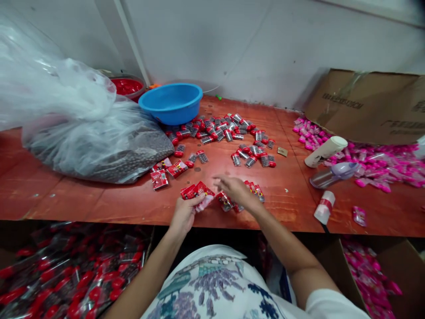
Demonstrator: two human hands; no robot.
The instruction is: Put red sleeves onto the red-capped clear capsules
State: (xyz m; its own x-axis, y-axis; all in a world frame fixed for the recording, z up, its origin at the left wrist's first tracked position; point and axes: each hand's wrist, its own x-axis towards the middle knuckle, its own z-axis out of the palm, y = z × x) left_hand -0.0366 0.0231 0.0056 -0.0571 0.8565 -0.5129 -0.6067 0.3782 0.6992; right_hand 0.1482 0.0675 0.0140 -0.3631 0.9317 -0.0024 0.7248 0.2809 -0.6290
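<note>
My left hand [184, 212] is closed around a fanned stack of red printed cards [202, 192] just above the front of the table. My right hand [235, 190] hovers to their right, fingers stretched toward the cards and apart, with nothing visible in them. Beneath and beside it lie several red printed packs [255, 189], partly hidden by the hand. More small stacks of red cards [160, 179] rest to the left. Behind my hands, many small clear tubs with red lids [228, 135] and dark contents are scattered in a loose pile.
A blue basin [171, 104] stands behind the tubs. To the left is a large clear bag of dark beads [133, 153]. Pink packets [381, 166], a cardboard box [365, 106] and a tilted plastic bottle [334, 175] are at right. Boxes of packed red-lidded items [76, 274] sit below the table.
</note>
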